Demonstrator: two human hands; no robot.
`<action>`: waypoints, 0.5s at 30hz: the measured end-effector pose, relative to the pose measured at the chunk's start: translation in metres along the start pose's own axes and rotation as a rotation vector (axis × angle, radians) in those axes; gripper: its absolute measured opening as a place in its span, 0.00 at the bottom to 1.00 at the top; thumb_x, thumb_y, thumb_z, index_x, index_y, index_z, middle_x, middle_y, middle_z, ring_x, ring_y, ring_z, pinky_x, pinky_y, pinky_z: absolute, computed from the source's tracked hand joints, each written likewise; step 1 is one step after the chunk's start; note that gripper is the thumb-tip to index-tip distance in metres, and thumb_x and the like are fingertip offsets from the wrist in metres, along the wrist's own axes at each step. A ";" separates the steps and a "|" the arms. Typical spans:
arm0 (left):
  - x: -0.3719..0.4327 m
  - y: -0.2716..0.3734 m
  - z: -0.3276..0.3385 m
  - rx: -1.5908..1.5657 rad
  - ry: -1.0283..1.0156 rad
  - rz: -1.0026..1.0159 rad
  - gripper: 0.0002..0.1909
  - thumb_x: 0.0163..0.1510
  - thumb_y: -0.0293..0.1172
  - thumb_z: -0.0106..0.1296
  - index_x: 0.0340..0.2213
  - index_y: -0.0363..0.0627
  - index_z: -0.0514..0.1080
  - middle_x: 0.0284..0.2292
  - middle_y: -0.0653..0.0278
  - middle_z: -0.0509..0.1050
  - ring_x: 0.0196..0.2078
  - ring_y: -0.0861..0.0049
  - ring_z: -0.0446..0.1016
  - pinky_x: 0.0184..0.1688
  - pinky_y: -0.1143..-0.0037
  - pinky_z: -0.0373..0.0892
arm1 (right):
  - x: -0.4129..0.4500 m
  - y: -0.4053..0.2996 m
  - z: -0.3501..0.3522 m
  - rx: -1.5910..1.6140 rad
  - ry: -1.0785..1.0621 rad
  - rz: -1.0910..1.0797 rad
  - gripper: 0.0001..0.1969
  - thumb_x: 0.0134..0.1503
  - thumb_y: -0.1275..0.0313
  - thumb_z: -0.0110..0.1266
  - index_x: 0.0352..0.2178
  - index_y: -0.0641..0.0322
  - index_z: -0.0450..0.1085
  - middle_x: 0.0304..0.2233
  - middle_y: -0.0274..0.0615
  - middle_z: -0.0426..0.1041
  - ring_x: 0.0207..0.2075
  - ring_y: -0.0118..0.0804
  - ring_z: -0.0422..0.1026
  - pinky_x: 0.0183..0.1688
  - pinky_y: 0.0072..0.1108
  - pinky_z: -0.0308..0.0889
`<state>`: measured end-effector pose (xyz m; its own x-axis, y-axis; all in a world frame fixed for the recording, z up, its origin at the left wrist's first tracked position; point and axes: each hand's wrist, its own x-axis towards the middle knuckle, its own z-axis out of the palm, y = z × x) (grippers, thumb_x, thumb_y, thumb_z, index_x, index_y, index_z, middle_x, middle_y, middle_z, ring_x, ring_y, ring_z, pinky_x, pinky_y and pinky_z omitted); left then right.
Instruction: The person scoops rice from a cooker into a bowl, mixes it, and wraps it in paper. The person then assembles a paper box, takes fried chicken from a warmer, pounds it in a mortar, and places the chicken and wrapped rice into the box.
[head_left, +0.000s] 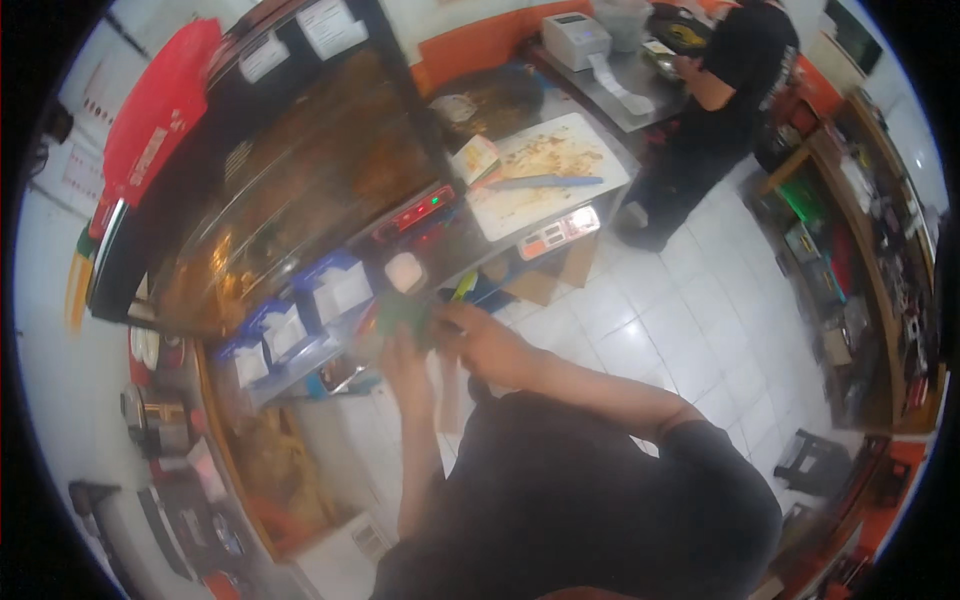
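Note:
My left hand (407, 364) is on a blurred green object (405, 319) in front of the counter's near edge. My right hand (480, 341) is at that object's right side, with its fingers bent; what lies between them is too blurred to name. Just beyond the hands sits a small pale pink-white item (405, 271). To their left stand blue boxes with white paper tissues or napkins (343, 292). Further right, a knife with a blue-grey handle (547, 181) lies on a stained white cutting board (544, 206), beside a small open food carton (475, 160).
A large glass-fronted case (300, 165) rises behind the counter. At the upper right a co-worker in black (712, 112) stands by a steel table (626, 101) with a label printer (576, 41). Shelves (855, 247) line the right; a dark stool (814, 461) stands on the tiled floor.

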<state>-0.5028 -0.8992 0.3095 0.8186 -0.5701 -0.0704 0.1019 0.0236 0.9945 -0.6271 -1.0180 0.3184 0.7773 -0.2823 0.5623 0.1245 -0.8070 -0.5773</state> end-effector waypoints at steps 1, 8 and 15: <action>0.006 -0.021 0.002 0.203 0.003 0.214 0.20 0.66 0.43 0.44 0.44 0.34 0.69 0.39 0.58 0.73 0.39 0.75 0.73 0.40 0.75 0.70 | 0.003 0.007 0.005 0.029 -0.025 -0.020 0.18 0.49 0.73 0.62 0.44 0.65 0.72 0.53 0.55 0.64 0.53 0.55 0.66 0.54 0.37 0.64; 0.050 0.009 0.055 0.493 -0.436 0.137 0.15 0.64 0.38 0.47 0.39 0.36 0.72 0.25 0.59 0.78 0.27 0.70 0.77 0.34 0.72 0.72 | 0.010 0.053 -0.012 0.174 0.203 0.439 0.32 0.40 0.75 0.71 0.46 0.58 0.61 0.44 0.48 0.64 0.46 0.45 0.69 0.48 0.31 0.66; 0.117 -0.022 0.026 1.192 -1.187 0.355 0.10 0.46 0.31 0.53 0.33 0.44 0.74 0.35 0.56 0.77 0.48 0.61 0.74 0.49 0.66 0.70 | 0.011 0.092 -0.025 0.967 0.311 1.244 0.41 0.57 0.64 0.60 0.62 0.54 0.38 0.46 0.51 0.65 0.43 0.41 0.72 0.44 0.31 0.72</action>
<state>-0.4240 -0.9882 0.2813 -0.1833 -0.9342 -0.3062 -0.8716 0.0104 0.4900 -0.6230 -1.1086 0.2862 0.5539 -0.6682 -0.4967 -0.0406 0.5742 -0.8177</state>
